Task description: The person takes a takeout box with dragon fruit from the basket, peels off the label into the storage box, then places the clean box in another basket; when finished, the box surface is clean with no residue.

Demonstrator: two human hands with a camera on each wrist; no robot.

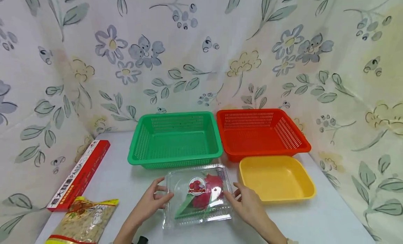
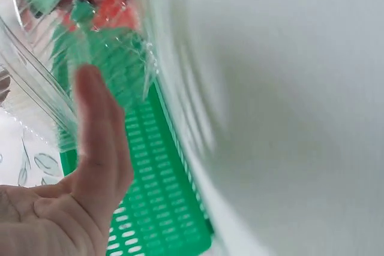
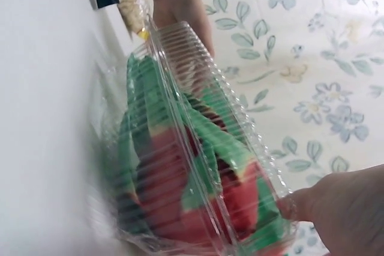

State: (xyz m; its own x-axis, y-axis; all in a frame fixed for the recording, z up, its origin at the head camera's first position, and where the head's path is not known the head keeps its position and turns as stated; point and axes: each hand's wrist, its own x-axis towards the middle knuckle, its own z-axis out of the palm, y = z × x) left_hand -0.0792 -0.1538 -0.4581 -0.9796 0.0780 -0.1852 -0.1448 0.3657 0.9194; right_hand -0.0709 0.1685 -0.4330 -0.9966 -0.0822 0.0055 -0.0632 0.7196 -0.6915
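A clear plastic clamshell box (image 1: 198, 195) with a round label lies across the middle, held between both hands. Through its ribbed lid show red and green contents (image 3: 174, 178) that look like dragon fruit. My left hand (image 1: 155, 198) grips the left side, its thumb at the edge; in the left wrist view this hand (image 2: 96, 148) overlaps the box's end. At the opposite side, my right hand (image 1: 247, 203) pinches the rim, and its thumb (image 3: 303, 203) presses the edge in the right wrist view. Part of the right fingers is hidden.
Behind the box stands a green basket (image 1: 135, 153), beside a red basket (image 1: 228, 153). A yellow tray (image 1: 310, 193) sits close to the right hand. At left lie a red pasta box (image 1: 82, 170) and a yellow-edged food bag (image 1: 85, 219). A flowered cloth (image 1: 189, 55) hangs behind.
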